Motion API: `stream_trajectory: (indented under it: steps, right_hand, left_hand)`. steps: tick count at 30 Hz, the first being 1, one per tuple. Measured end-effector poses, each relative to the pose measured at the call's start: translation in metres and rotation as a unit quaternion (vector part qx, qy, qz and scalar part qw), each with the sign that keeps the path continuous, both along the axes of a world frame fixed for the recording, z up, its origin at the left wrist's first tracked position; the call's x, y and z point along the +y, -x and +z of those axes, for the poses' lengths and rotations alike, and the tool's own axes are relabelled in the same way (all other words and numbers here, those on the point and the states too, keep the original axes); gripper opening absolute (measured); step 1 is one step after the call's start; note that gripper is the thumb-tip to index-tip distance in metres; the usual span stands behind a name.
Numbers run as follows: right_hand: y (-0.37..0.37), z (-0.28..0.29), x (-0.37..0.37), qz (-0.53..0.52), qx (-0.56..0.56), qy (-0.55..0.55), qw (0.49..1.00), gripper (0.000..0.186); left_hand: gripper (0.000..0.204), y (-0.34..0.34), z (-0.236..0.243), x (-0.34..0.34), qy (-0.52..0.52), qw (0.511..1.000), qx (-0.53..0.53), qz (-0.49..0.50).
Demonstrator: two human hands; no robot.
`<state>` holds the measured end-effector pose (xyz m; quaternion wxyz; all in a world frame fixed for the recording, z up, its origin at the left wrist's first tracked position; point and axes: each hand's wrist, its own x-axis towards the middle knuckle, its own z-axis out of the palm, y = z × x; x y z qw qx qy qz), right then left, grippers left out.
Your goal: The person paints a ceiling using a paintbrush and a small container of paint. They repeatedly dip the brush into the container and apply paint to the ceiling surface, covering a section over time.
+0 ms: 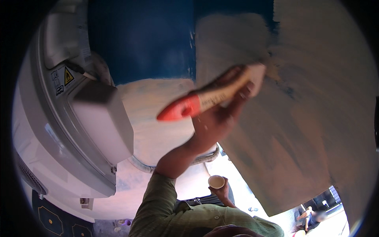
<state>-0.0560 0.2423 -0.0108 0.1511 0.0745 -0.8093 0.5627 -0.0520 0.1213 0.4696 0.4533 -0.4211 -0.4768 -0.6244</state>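
A paintbrush (213,98) with a red-tipped wooden handle is in my left hand (215,124). That hand is raised from the lower left, fingers closed round the brush. The bristle end, slightly blurred, is at the wall (312,122), which is coated in streaky pale beige; whether it touches cannot be told. Lower down, close to my body, my right hand (223,192) grips a small pale cup (216,181) by its side. The cup's open mouth faces up, and its inside looks cream. A deep blue painted area (142,41) lies above the beige coat.
A white wall-mounted appliance (55,130) with a yellow warning label juts out at the left. Below my left forearm runs a curved grey bar (144,166). Someone (314,219) sits far below at the lower right. A dark gold-lined panel (51,217) stands lower left.
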Motion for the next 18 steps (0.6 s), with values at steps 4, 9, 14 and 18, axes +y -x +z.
stream_trajectory:
  steps: [4,9,14,18]
  right_hand:
    - [-0.006,0.005,-0.002,0.008,-0.022,0.008,1.0,0.087]
    - [0.003,-0.022,-0.003,0.097,-0.031,0.016,0.995,0.089]
    - [-0.003,-0.024,-0.001,-0.016,-0.027,0.015,0.999,0.089]
    - [0.0,-0.018,0.001,-0.021,-0.03,0.021,0.999,0.088]
  left_hand:
    - [0.038,-0.05,-0.011,0.021,0.067,0.992,0.019,-0.103]
    - [0.036,-0.079,-0.025,0.035,0.072,0.983,0.037,-0.165]
    - [0.034,-0.05,-0.019,0.008,-0.06,0.994,0.038,-0.085]
    - [0.033,0.038,-0.003,-0.038,-0.152,0.973,0.031,0.171]
